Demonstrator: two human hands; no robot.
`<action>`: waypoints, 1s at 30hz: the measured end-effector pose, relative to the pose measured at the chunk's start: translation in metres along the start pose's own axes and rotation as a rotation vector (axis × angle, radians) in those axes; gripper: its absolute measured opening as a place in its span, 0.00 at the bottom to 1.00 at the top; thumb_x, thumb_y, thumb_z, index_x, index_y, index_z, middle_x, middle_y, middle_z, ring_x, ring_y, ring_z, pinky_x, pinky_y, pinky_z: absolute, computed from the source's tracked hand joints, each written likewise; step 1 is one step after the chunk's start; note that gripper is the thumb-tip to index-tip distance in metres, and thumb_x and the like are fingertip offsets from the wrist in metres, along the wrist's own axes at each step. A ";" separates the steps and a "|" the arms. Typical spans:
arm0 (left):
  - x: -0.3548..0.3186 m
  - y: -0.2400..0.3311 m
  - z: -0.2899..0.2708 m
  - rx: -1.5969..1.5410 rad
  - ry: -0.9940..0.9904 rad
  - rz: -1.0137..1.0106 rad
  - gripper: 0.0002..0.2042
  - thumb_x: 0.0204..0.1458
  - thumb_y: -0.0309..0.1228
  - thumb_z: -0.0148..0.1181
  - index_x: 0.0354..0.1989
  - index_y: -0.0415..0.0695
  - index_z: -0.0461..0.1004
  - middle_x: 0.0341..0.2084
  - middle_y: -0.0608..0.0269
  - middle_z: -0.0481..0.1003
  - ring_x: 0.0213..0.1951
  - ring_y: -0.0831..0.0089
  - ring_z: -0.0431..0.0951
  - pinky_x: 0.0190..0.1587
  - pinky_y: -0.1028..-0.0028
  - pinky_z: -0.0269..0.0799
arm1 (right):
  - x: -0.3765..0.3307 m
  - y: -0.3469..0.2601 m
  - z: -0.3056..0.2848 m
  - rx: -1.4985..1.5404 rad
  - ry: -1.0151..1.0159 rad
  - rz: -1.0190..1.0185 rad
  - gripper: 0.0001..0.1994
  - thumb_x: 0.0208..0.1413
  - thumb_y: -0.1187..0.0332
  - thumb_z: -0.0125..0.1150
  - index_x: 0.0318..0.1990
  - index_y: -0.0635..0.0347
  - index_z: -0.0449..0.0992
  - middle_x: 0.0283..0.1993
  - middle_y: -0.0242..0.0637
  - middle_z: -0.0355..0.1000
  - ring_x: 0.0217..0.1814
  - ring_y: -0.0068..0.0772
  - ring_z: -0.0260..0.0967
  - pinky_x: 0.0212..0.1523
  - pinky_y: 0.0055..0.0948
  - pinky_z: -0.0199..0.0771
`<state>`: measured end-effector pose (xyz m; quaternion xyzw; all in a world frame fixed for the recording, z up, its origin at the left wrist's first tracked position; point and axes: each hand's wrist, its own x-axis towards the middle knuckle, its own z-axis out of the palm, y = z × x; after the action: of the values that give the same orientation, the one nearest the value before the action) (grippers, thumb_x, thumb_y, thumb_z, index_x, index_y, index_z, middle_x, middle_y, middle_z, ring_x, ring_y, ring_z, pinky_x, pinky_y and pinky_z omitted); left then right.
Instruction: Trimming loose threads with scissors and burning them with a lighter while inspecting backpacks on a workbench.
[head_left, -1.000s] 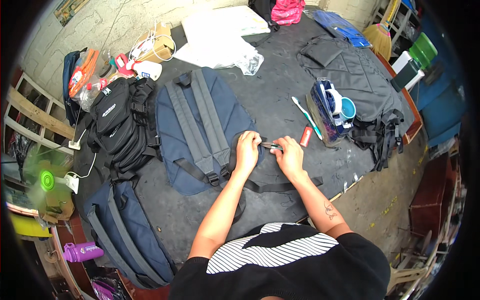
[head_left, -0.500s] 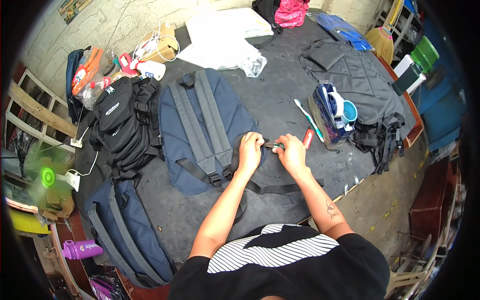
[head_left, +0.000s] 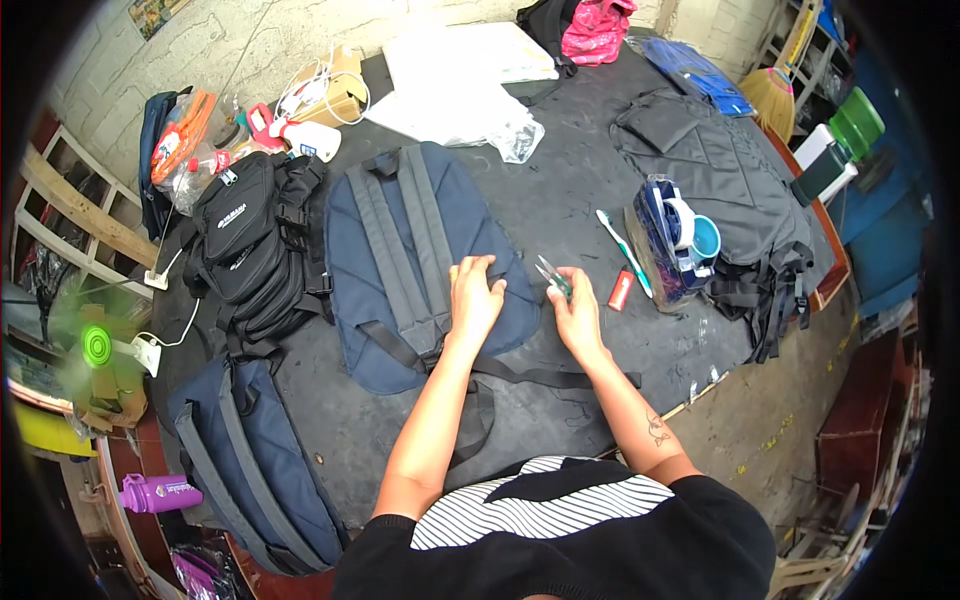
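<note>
A navy backpack lies flat with its grey shoulder straps facing up. Over its lower right part is my left hand, fingers slightly bent and thumb held apart, with nothing visible in it. My right hand grips small thread snips, whose two pointed blades are spread toward the backpack's right edge. Black webbing runs from the backpack's bottom to the right, beneath my forearms. Just right of my right hand lie a small red-and-white packet and a toothbrush.
A clear-and-navy pouch holding a blue cup stands at right, before a dark grey backpack. Black bags and another navy backpack lie left. A small green fan spins beyond the table's left edge.
My left hand has let go of the dark strap piece and shifted left and up. My right hand has drawn slightly down, its snips now in plain sight. The head view has shifted a little.
</note>
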<state>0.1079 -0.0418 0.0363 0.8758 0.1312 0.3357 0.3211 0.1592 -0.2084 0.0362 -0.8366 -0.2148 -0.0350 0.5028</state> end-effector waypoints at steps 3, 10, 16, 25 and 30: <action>-0.002 -0.013 0.008 -0.058 -0.093 -0.186 0.05 0.44 0.19 0.58 0.31 0.36 0.74 0.33 0.56 0.74 0.31 0.64 0.75 0.37 0.72 0.71 | -0.006 -0.020 0.003 0.041 -0.063 0.008 0.14 0.53 0.70 0.55 0.47 0.62 0.66 0.41 0.47 0.67 0.42 0.48 0.69 0.43 0.36 0.68; 0.009 -0.014 0.001 -0.854 -0.306 -0.792 0.05 0.56 0.26 0.52 0.33 0.38 0.71 0.26 0.64 0.73 0.26 0.72 0.76 0.32 0.75 0.75 | -0.010 -0.002 -0.007 -0.319 -0.028 -0.110 0.14 0.49 0.66 0.61 0.42 0.59 0.70 0.40 0.43 0.65 0.44 0.48 0.64 0.45 0.41 0.63; 0.007 -0.014 0.004 -1.058 -0.325 -0.967 0.07 0.55 0.29 0.56 0.32 0.39 0.68 0.27 0.61 0.72 0.27 0.71 0.76 0.33 0.73 0.77 | 0.018 0.032 -0.049 -0.804 0.271 0.021 0.20 0.49 0.59 0.62 0.42 0.65 0.67 0.42 0.49 0.63 0.42 0.53 0.63 0.43 0.44 0.63; 0.001 -0.009 0.027 -1.250 -0.049 -0.835 0.05 0.56 0.31 0.57 0.31 0.47 0.68 0.28 0.72 0.70 0.31 0.81 0.72 0.37 0.74 0.72 | 0.027 -0.005 -0.032 0.355 -0.099 0.060 0.16 0.44 0.79 0.62 0.43 0.65 0.70 0.34 0.34 0.71 0.36 0.25 0.69 0.38 0.24 0.70; -0.002 -0.018 0.031 -1.330 0.046 -0.751 0.06 0.57 0.34 0.55 0.31 0.48 0.68 0.28 0.74 0.70 0.30 0.83 0.70 0.32 0.77 0.68 | 0.004 -0.022 0.045 0.702 -0.267 0.312 0.09 0.45 0.79 0.57 0.36 0.65 0.72 0.30 0.29 0.71 0.29 0.19 0.66 0.32 0.20 0.67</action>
<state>0.1268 -0.0439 0.0055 0.3872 0.1971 0.2304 0.8707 0.1474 -0.1598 0.0330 -0.6339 -0.1476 0.2262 0.7247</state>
